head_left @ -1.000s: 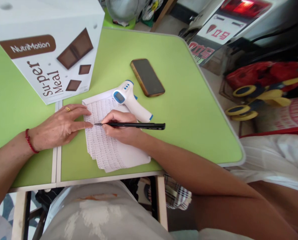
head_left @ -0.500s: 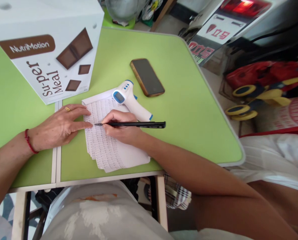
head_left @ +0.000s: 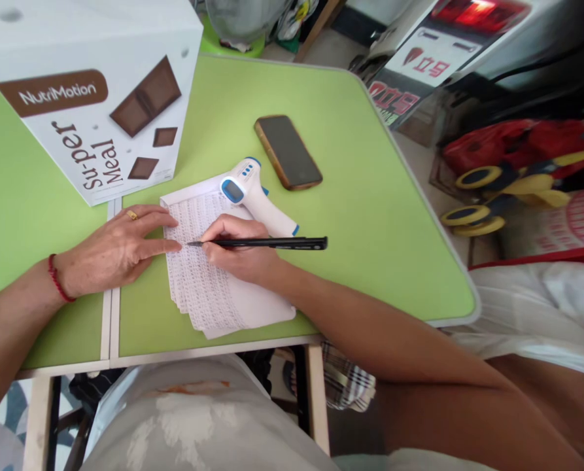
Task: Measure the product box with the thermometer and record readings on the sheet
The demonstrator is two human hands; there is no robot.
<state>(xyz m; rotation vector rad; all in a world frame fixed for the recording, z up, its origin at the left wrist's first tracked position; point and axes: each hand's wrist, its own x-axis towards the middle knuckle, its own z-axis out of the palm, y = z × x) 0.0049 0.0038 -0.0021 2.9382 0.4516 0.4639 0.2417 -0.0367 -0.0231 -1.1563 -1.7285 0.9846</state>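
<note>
My left hand (head_left: 115,248) lies palm down on the left edge of a stack of handwritten sheets (head_left: 203,294), fingers stretched and spread. My right hand (head_left: 242,252) rests on the same paper, its fingers closed round a black pen (head_left: 292,243). Leftward points the pen's tip, very near the fingertips of my left hand. A white and blue infrared thermometer (head_left: 257,196) lies on the upper part of the sheets, just above my right hand. Dense small writing covers much of the page, too small to read.
A large white NutriMotion box (head_left: 139,65) stands at the upper left of the green table (head_left: 380,216). Beyond the thermometer lies a phone (head_left: 289,150) in a brown case. Past the table's right edge are yellow-handled things (head_left: 478,219) and white cloth (head_left: 532,307).
The pen and my right hand have shifted very slightly to the right. My left hand, the sheets and the thermometer have stayed in place.
</note>
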